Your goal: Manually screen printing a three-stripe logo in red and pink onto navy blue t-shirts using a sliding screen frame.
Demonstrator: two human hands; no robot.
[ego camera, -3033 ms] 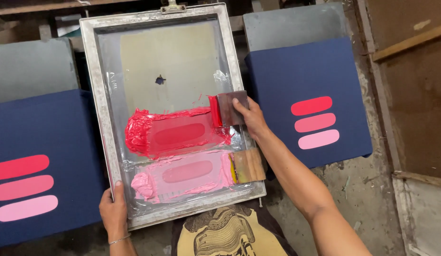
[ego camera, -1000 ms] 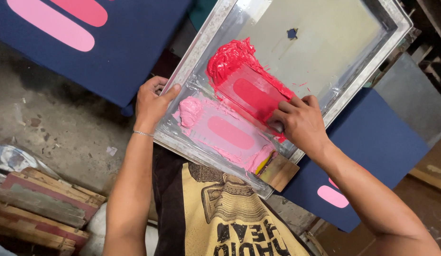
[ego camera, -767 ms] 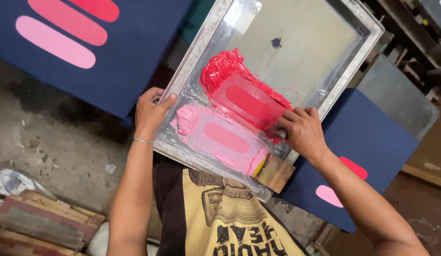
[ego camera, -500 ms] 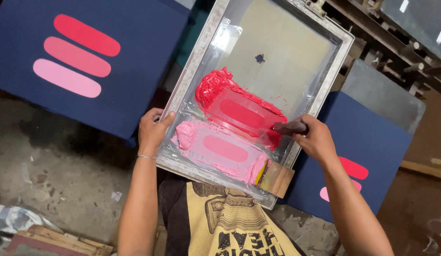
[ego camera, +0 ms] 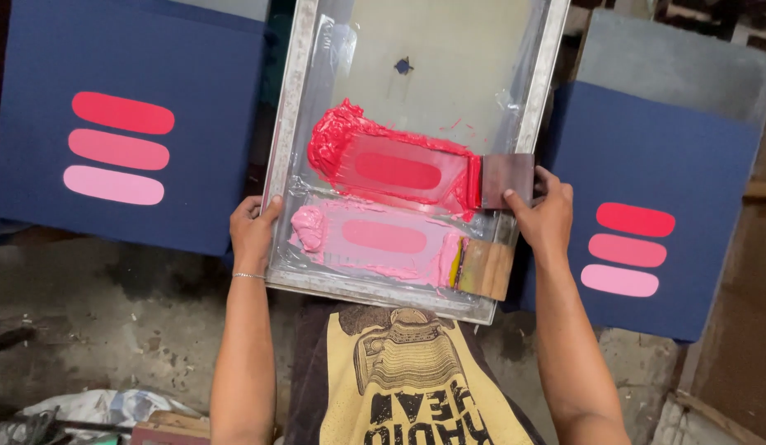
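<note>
Our right hand [ego camera: 548, 216] has its fingers [ego camera: 519, 200] clamped on a dark squeegee [ego camera: 506, 180] that stands at the right end of the red ink [ego camera: 383, 161], against the right rail of the screen frame [ego camera: 285, 124]. Our left hand [ego camera: 252, 233] grips the frame's left rail near the lower corner, thumb on top and the other fingers curled under the edge.

Inside the frame, the grey mesh carries two ink patches: the red one above and a pale pink ink [ego camera: 374, 239] below it, each with a darker rounded bar showing through its middle. A second squeegee [ego camera: 484, 268] with a wooden handle lies at the right end of the pink patch, untouched. A small dark spot sits higher up on the bare mesh.

On either side of the frame lies a navy fabric panel: the left panel [ego camera: 201, 124] and the right panel [ego camera: 712, 173], each printed with three stacked rounded bars running from red at the top to light pink at the bottom.

Below is a stained concrete floor [ego camera: 94, 330], with crumpled plastic [ego camera: 94, 408] at the lower left.
</note>
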